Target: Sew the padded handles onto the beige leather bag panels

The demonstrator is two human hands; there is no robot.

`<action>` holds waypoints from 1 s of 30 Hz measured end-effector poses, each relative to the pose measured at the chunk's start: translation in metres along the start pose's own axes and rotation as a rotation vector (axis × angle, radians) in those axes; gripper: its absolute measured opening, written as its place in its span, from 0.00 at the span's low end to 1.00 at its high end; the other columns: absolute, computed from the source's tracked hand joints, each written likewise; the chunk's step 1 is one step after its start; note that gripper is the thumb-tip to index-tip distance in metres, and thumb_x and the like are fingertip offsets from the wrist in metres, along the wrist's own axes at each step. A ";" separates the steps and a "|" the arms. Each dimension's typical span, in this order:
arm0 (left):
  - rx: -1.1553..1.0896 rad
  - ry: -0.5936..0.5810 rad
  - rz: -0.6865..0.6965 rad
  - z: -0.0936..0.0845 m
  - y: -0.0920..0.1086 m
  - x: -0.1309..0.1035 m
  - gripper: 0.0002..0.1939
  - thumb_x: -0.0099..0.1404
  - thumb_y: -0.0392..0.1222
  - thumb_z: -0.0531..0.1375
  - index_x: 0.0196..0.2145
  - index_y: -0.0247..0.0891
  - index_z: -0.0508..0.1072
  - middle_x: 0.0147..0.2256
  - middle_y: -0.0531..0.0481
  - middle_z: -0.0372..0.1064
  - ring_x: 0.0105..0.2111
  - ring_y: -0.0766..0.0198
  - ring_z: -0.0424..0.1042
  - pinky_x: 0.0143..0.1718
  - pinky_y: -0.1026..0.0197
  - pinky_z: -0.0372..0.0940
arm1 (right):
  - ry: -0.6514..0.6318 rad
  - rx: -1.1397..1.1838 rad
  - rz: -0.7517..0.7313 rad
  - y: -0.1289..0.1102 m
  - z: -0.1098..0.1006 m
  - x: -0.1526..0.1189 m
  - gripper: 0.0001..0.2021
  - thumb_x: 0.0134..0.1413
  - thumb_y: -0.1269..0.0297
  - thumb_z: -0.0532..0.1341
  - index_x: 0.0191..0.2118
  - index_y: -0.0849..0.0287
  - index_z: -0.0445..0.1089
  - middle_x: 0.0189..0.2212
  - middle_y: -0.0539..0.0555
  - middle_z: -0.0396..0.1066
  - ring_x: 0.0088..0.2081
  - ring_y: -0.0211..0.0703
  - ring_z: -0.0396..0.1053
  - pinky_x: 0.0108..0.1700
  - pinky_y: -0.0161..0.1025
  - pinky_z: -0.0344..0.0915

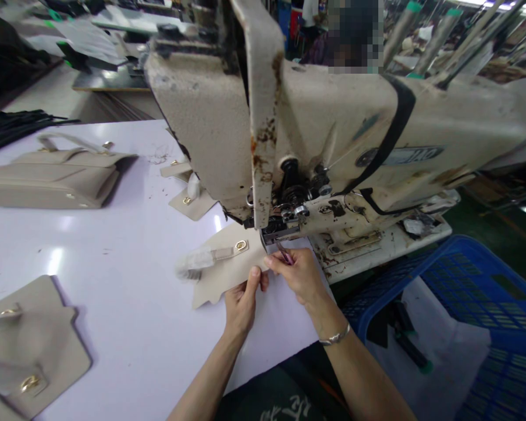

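A beige leather bag panel (219, 266) with a gold ring fitting and a plastic-wrapped strap lies beneath the head of a sewing machine (280, 225). My left hand (242, 304) is closed on the panel's near edge, thumb on top and fingers underneath. My right hand (300, 275) grips a small pink-handled tool (286, 255) whose metal end points up to the presser area; its exact kind is hard to make out. The thumb and index finger of that hand also reach the panel's right corner.
To the left stand a finished-looking beige handbag (61, 178) and more bag panels (48, 345) on the white table (127, 269). Another small panel (195, 202) lies behind the machine head. At the right, a blue plastic basket (477, 263) holds paper and dark spools. A person sits beyond the machine.
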State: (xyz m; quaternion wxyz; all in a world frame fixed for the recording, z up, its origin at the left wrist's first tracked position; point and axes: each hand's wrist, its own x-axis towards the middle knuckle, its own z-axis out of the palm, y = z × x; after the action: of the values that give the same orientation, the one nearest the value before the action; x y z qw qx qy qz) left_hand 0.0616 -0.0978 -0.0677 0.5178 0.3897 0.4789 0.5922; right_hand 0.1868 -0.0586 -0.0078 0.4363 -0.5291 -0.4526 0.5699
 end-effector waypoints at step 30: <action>-0.061 -0.233 -0.307 -0.002 0.032 -0.011 0.23 0.70 0.51 0.56 0.23 0.34 0.73 0.21 0.49 0.66 0.21 0.66 0.64 0.24 0.63 0.60 | 0.047 -0.171 -0.162 0.004 0.008 -0.013 0.19 0.58 0.59 0.63 0.18 0.60 0.67 0.16 0.47 0.62 0.22 0.34 0.57 0.27 0.34 0.53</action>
State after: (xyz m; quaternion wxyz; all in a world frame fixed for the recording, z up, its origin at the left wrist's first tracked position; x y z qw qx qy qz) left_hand 0.0537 -0.1089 -0.0365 0.6656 0.3621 0.4514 0.4713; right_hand 0.1793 -0.0721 -0.0089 0.4449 -0.5393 -0.5304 0.4795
